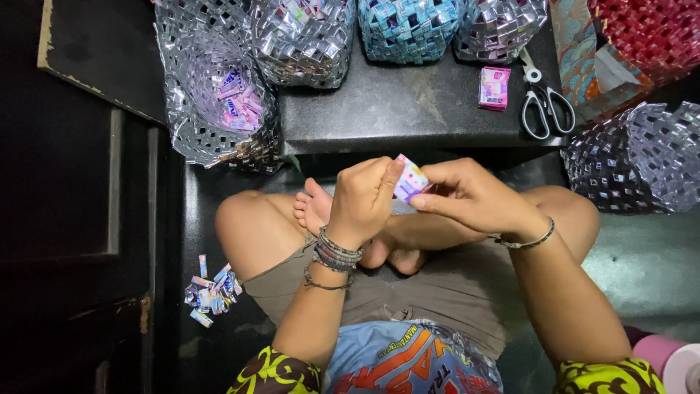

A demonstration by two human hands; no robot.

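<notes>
Single head-worn view, looking steeply down, close over crossed legs, low black table [408,109] ahead

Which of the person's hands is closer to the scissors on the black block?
The right hand. It sits below and left of the scissors; the left hand is farther left, on the other side of the small folded wrapper.

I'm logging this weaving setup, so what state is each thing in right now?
Left hand: closed, pinching the folded wrapper piece.
Right hand: closed on the same piece.
Folded wrapper piece: folded, held between both hands.
Scissors: closed, lying flat on the dark platform.
Pink packet: lying flat beside the scissors.
Silver woven basket: open, wrappers inside.
Folded strips: loose pile on the floor.
</notes>
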